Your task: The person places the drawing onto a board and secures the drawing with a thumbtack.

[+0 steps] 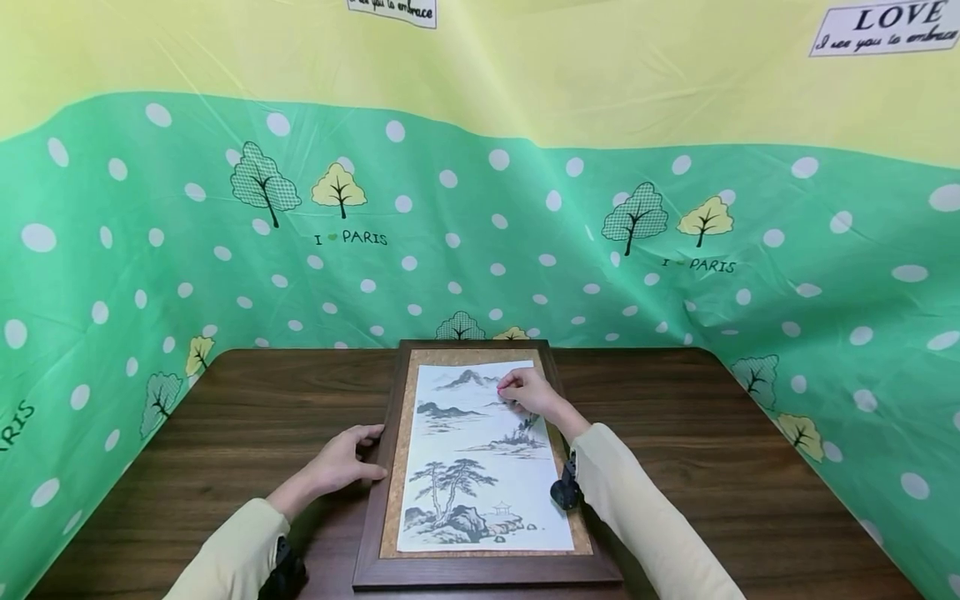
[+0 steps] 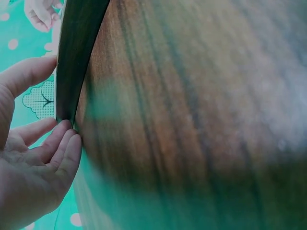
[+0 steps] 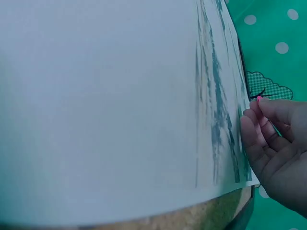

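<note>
A dark wooden frame [image 1: 373,508] with a cork backing [image 1: 391,508] lies flat on the brown table [image 1: 247,400]. An ink landscape on white paper [image 1: 483,475] lies on the cork. My left hand [image 1: 351,457] rests against the frame's left edge with relaxed fingers. In the left wrist view, the fingertips of this hand [image 2: 43,153] touch the frame's dark side [image 2: 76,62]. My right hand [image 1: 521,390] hovers over the paper's upper right part and pinches a small pink pin [image 1: 500,389]. In the right wrist view, the pin [image 3: 259,98] shows at the fingertips of that hand [image 3: 273,143], beside the paper [image 3: 96,96].
A green cloth [image 1: 675,275] with white dots and trees walls the table on the back and both sides, with yellow above. Bare table surface lies left and right of the frame. A black wrist camera [image 1: 564,490] sits on my right forearm over the frame's right edge.
</note>
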Motion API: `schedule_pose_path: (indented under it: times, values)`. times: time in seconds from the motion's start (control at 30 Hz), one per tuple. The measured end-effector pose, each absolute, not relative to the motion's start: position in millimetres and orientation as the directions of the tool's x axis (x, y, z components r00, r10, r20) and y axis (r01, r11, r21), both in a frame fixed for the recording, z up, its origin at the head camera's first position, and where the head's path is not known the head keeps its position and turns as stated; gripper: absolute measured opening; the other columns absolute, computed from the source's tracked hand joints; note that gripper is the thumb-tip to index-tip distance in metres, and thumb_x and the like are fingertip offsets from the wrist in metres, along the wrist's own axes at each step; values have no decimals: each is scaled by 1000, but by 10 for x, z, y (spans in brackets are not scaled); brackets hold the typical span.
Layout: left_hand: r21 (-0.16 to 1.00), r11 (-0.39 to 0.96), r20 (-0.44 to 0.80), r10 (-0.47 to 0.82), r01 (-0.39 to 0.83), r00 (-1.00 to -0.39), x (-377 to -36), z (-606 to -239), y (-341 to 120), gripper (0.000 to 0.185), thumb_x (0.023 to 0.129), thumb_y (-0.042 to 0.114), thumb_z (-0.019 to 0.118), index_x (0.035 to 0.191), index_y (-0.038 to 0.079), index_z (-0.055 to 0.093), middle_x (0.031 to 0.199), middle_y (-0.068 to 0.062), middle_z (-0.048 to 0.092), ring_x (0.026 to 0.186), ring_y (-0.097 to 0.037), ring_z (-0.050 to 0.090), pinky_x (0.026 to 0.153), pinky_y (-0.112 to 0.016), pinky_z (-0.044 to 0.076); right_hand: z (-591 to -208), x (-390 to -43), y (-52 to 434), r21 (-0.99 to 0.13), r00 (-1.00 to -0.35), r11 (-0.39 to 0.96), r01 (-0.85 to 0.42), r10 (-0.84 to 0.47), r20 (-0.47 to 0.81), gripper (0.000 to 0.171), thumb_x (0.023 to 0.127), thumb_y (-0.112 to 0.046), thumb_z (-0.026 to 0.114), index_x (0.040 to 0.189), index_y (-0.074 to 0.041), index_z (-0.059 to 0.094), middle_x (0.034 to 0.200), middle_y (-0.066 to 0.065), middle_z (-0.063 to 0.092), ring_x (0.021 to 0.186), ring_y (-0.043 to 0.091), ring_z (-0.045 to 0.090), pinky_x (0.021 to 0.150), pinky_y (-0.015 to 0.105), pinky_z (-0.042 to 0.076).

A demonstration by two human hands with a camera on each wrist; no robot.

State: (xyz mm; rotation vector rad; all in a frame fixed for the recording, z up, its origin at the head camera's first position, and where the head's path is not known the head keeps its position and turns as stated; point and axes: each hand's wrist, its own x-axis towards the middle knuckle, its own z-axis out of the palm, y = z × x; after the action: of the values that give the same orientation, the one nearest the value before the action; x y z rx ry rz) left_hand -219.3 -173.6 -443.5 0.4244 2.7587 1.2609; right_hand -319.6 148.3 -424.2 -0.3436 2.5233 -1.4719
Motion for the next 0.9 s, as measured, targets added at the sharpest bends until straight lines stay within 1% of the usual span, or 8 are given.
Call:
schedule_pose_path:
  times: [0.23,0.33,0.47,0.57,0.67,0.9]
  values:
    - [757,622,34,267,200,-963,-2197,-4470,-1748,69,67,13,79,126,-5,49,120,-18,53,107,-32,50,87,-44,41,-4278,-3301,1468,-892,-961,449,-61,-267,-68,16,91,-4,52,99,7,60,76,12,56,60,17,50,52,27,46]
    - [760,619,33,266,197,-963,-2197,-4469,-1747,69,68,14,79,127,-5,49,119,-18,53,108,-32,49,87,-45,41,-4293,-3351,1460,-893,-968,446,-55,-242,-62,16,91,-5,52,98,6,62,73,10,54,59,15,48,51,26,46]
    - [762,616,33,272,200,-962,-2190,-4467,-1748,69,68,14,78,127,-6,48,118,-18,54,107,-32,49,86,-44,42,-4315,-3402,1428,-898,-974,437,-44,-217,-58,15,91,-4,52,95,6,63,69,10,53,53,15,44,49,27,42]
    - [765,610,37,280,207,-959,-2185,-4467,-1754,69,68,14,78,127,-6,48,118,-18,54,107,-33,49,85,-44,43,-4344,-3436,1400,-883,-981,465,-62,-190,-31,13,89,-3,55,92,5,64,69,9,56,50,14,44,48,26,40]
    - [763,610,39,291,216,-956,-2187,-4465,-1765,69,69,15,78,127,-7,48,117,-19,54,107,-33,49,86,-45,42,-4365,-3470,1369,-850,-988,520,-87,-152,8,11,88,-4,57,91,3,65,73,9,61,51,12,47,48,25,41]
    - [763,608,31,306,220,-951,-2205,-4458,-1784,70,70,18,78,128,-6,47,118,-19,53,109,-34,48,89,-48,39,-4358,-3534,1304,-799,-994,593,-95,-98,46,11,88,-6,57,88,-1,67,81,10,63,60,14,49,52,24,40]
